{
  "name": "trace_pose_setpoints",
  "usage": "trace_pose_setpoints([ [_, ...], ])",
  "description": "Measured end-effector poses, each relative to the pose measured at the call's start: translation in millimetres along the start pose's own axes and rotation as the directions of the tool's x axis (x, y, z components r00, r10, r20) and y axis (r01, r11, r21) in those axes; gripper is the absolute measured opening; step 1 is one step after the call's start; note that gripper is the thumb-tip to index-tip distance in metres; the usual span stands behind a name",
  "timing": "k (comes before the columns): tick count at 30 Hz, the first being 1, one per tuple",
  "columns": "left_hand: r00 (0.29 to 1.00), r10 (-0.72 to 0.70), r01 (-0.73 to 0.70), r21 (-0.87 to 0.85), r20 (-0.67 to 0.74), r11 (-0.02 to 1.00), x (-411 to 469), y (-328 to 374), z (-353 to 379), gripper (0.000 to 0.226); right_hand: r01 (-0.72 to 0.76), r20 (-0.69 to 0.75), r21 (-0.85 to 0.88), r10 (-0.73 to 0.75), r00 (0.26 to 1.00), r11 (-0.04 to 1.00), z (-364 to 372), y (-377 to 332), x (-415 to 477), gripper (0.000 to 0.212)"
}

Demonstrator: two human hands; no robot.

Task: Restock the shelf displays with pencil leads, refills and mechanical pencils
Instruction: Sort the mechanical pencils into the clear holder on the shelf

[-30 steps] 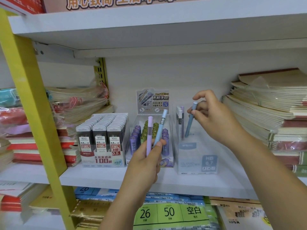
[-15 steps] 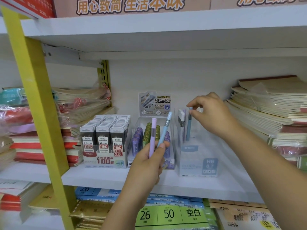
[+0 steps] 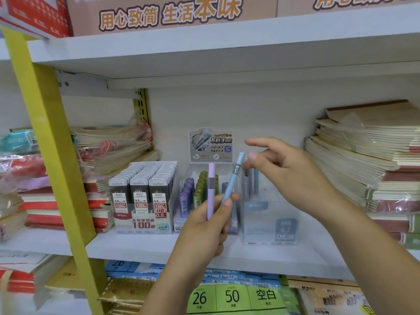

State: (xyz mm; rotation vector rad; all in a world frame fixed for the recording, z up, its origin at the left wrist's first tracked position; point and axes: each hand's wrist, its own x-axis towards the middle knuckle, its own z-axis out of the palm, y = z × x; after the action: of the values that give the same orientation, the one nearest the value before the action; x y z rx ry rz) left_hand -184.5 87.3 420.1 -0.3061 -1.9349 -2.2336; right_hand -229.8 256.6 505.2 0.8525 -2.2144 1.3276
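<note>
Head view: left hand (image 3: 204, 226) grips a purple pencil (image 3: 211, 189) upright and a blue pencil (image 3: 233, 180) tilted right. The right hand (image 3: 288, 169), blurred, has its fingers (image 3: 252, 142) spread loose, holding nothing, just beside the blue top. A clear display box (image 3: 268, 221) stands behind on the shelf (image 3: 136, 246), partly hidden.

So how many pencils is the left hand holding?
2: the purple pencil upright, the blue pencil leaning right beside it, both gripped in the left hand. None looks hidden.
</note>
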Motion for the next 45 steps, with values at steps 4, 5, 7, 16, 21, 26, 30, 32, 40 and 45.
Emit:
trace_pose_setpoints([
  [4, 0.999, 0.004, -0.005, 0.027, 0.032, 1.0, -1, 1, 2, 0.022, -0.041, 0.046, 0.182, 0.033, 0.998, 0.982, 12, -10, -6, 0.029],
  [5, 0.999, 0.002, -0.003, 0.032, 0.035, 0.999, -1, 1, 3, 0.021, -0.06, 0.046, 0.229, 0.051, 0.998, 0.972, 14, -11, -6, 0.029],
  [7, 0.999, 0.01, -0.011, 0.032, 0.031, 0.999, -1, 2, 3, 0.019, -0.06, -0.019, 0.294, 0.069, 0.997, 0.954, 13, -10, -4, 0.029],
  [16, 0.996, 0.038, -0.032, 0.082, -0.075, 0.996, 0, 3, -3, 0.027, 0.067, -0.292, -0.102, -0.095, 0.952, 0.992, -30, 14, 9, 0.031],
  [21, 0.997, 0.049, -0.042, 0.119, -0.059, 0.992, -1, 1, 1, 0.032, 0.046, -0.162, -0.226, -0.084, 0.983, 0.973, -17, 33, 10, 0.024],
  [26, 0.996, 0.077, -0.067, 0.174, -0.052, 0.983, -3, 2, 1, 0.03, 0.088, -0.102, -0.299, -0.123, 0.987, 0.95, -11, 42, 10, 0.025],
  [30, 0.995, 0.086, -0.075, 0.19, -0.051, 0.979, -3, 3, 1, 0.03, 0.092, -0.097, -0.311, -0.128, 0.987, 0.946, -13, 44, 13, 0.029],
  [32, 0.995, 0.088, -0.076, 0.196, -0.055, 0.978, -3, 3, 0, 0.029, 0.082, -0.094, -0.31, -0.117, 0.989, 0.947, -12, 46, 13, 0.028],
  [40, 0.994, 0.088, -0.075, 0.193, -0.057, 0.978, -3, 2, -1, 0.031, 0.075, -0.077, -0.325, -0.106, 0.991, 0.943, -11, 47, 14, 0.034],
  [45, 0.994, 0.088, -0.076, 0.196, -0.057, 0.978, -2, 1, 0, 0.031, 0.066, -0.085, -0.372, -0.105, 0.991, 0.926, -10, 48, 15, 0.029],
])
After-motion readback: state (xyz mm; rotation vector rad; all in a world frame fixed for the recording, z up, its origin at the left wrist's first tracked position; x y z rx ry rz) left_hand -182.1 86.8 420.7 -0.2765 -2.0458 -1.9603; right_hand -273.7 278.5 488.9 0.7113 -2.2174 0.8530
